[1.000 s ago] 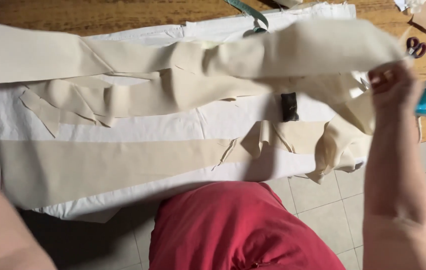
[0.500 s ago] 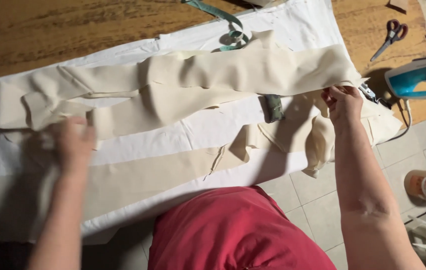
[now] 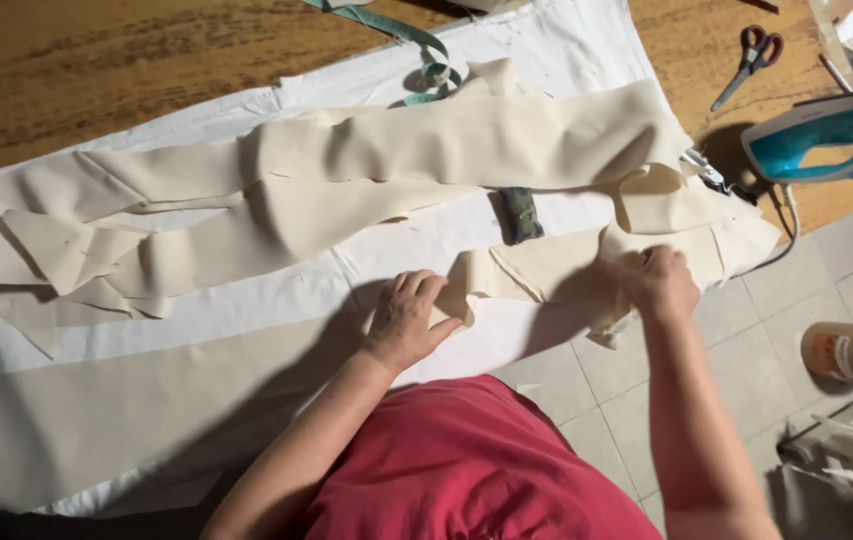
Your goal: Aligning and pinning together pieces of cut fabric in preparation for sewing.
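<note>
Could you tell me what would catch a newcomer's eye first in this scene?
Long cream fabric strips lie rumpled across a white sheet on the wooden table. Near the front edge, the left hand and right hand press on a smaller cream piece. A turquoise iron sits at far right, scissors beyond it.

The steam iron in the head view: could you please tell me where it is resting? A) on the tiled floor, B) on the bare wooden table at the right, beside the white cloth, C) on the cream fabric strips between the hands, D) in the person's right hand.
B: the blue-and-white steam iron stands on the bare wooden table to the right of the white cloth, below the scissors, away from both hands.
</note>
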